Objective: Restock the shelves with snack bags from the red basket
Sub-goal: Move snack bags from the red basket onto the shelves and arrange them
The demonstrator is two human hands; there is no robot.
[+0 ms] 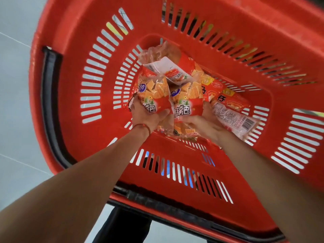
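Observation:
I look straight down into the red basket [73, 71], a deep slotted plastic tub. Several red and orange snack bags lie at its bottom. My left hand [143, 114], with a red string at the wrist, grips one bag of orange crackers [152, 92] from below. My right hand [201, 120] grips a second, matching bag [187, 99] beside it. Another bag [168, 65] lies behind these two. A further bag with a barcode label [235, 116] lies flat to the right of my right hand.
A black handle [47, 88] runs along the basket's left rim, and a black bar [175, 206] crosses its near edge. Pale grey floor tiles [15, 85] show to the left. A dark trouser leg [122, 227] shows below the basket.

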